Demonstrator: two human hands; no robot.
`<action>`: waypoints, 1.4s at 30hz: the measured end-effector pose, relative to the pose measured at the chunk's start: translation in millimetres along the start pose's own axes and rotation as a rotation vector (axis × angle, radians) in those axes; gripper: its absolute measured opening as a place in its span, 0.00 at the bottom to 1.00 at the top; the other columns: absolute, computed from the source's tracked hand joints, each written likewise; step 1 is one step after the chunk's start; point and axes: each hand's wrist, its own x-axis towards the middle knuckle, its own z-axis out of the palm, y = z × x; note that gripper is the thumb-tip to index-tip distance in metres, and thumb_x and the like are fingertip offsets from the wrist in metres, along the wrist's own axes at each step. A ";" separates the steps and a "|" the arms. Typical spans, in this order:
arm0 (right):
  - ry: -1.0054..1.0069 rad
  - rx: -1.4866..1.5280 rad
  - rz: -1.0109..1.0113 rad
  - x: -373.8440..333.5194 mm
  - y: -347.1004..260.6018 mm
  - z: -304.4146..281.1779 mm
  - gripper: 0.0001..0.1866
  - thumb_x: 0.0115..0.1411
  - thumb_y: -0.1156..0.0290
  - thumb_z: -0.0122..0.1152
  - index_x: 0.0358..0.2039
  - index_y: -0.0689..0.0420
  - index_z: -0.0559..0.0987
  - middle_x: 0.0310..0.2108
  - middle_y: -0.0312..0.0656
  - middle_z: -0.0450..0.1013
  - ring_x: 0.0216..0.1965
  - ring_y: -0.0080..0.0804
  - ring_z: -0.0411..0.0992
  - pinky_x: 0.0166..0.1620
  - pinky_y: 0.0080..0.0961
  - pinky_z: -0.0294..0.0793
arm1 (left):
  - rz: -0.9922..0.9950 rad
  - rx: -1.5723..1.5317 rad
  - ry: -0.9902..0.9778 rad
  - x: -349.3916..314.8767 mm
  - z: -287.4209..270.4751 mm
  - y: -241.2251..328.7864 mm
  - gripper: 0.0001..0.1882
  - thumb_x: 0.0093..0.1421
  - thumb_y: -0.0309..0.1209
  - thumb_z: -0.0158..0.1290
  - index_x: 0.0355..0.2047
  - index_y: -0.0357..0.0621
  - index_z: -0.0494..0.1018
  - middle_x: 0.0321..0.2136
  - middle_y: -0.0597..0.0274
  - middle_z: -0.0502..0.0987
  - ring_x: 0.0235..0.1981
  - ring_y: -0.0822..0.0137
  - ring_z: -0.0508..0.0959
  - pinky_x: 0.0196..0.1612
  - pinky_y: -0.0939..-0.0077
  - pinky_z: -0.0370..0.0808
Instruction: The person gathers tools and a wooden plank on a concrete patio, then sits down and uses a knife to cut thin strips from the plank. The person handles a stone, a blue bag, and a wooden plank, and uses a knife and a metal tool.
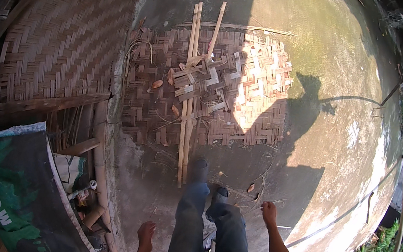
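Note:
My left hand [146, 234] hangs low beside my left leg, fingers loosely stretched, holding nothing visible. Out to the right of my legs is my right hand [268, 214], its fingers curled in with nothing seen in them. Neither hand touches anything. Ahead of my feet lies a woven bamboo mat [263, 88], frayed and partly broken. Long bamboo strips [182, 139] lie lengthwise across it, one reaching back close to my left foot. Broken woven pieces [207, 83] are heaped over the strips at the mat's middle.
A woven bamboo wall [63, 44] rises at the left above a wooden frame. A green and black sack [12, 187] hangs nearer by. Dry leaves [157, 84] and twigs litter the concrete floor [347, 115]. A bamboo pole [399, 221] and plants border the right side.

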 end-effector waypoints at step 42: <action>-0.164 0.299 0.011 792.1 -816.9 -63.4 0.20 0.69 0.57 0.55 0.42 0.65 0.76 0.38 0.49 0.78 0.38 0.35 0.78 0.43 0.32 0.78 | 0.118 -0.173 -0.798 28.2 746.3 858.9 0.25 0.73 0.40 0.41 0.60 0.32 0.64 0.59 0.45 0.70 0.62 0.57 0.70 0.67 0.62 0.62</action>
